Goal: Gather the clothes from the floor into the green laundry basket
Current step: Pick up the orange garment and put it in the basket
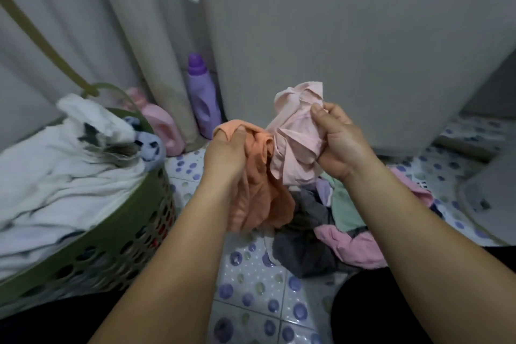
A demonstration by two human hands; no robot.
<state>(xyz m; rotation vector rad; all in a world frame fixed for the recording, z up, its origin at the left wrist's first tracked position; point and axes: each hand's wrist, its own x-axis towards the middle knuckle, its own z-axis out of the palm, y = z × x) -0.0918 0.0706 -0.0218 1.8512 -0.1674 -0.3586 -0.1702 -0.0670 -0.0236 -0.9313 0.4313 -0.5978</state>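
My left hand (224, 155) grips an orange garment (259, 198) that hangs down over the floor. Beside it, my right hand (339, 142) holds a bunched pale pink garment (296, 131) at the same height. Under both hands a pile of clothes (329, 220) lies on the tiled floor: grey, mint green, lilac and pink pieces. The green laundry basket (134, 226) stands to the left, heaped with white clothes (64, 170) and a light blue piece (149, 148) at its rim.
A purple detergent bottle (199, 95) and a pink bottle (162, 126) stand against the wall behind the basket, by a grey curtain (145, 36). A white appliance (363, 50) rises straight ahead. A white round base (491, 198) sits at the right. My dark-clothed knees fill the bottom corners.
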